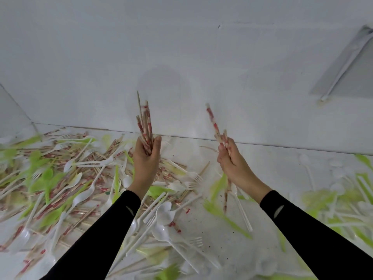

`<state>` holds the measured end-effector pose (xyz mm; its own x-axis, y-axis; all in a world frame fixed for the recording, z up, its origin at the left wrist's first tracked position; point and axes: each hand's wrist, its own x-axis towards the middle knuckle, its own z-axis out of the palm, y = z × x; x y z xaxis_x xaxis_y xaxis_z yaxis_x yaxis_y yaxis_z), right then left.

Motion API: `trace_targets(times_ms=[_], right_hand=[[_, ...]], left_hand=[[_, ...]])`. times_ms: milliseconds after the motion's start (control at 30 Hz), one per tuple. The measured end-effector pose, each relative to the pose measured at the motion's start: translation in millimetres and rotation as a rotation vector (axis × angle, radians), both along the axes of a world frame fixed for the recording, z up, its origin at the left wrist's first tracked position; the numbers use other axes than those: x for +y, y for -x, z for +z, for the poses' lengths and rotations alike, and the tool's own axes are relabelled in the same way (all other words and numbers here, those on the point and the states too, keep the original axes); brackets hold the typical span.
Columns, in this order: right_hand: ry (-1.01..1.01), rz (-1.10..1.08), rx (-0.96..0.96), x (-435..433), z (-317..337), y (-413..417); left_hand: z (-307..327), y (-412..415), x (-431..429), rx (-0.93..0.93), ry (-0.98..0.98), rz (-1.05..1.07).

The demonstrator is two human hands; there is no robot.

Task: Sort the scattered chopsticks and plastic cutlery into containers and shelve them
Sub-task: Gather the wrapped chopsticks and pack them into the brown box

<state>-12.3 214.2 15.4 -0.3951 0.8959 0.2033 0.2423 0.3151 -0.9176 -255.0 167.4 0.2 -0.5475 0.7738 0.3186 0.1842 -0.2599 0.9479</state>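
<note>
Head cam is a bit smeared, but the main stuff is readable. Both hands are up above a white worktop (268,158) that's littered with cutlery.

The left hand (146,160) has its fingers curled round a bundle of wooden chopsticks in red-printed wrappers (144,126), gripping them near their lower ends. That bundle stands pretty much upright, long axis vertical. Its tips point up along the plain white wall (181,47) and fan out a little at the top.

The right hand (232,158) is closed round a smaller lot of red-printed chopsticks (214,124), two or maybe three, I can't count them for sure. Those are tilted: the top ends lean up and to the left, and the lower ends stick out under the hand, pointing down at the worktop. The two handfuls are apart, not touching.

Down on the left half of the worktop there's a big loose heap of chopsticks (60,197) mixed with lime-green plastic cutlery (47,175) and white plastic forks (193,175), all pointing every which way. A white plastic spoon (163,213) lies between the forearms. More green and white pieces are scattered over on the right.

Black long sleeves (105,229) cover both arms to the wrists. Top right corner has a flat grey thing with a white rod (343,65) on it, can't tell what it is.
</note>
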Motion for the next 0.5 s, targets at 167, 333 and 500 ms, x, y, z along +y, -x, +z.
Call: trace_targets(times_ms=[167,333,500], right_hand=[[0.030,-0.041,0.184,-17.5,13.8,30.7],[0.229,0.049,0.309,-41.1,-15.7,46.9],[0.324,0.102,0.093,-54.7,-49.2,45.8]], left_hand=[[-13.2,-10.8,-12.9,0.026,0.072,0.049],[-34.5,-5.8,-23.1,-0.026,0.133,0.016],[-56.5,-0.9,-30.3,0.083,0.335,-0.010]])
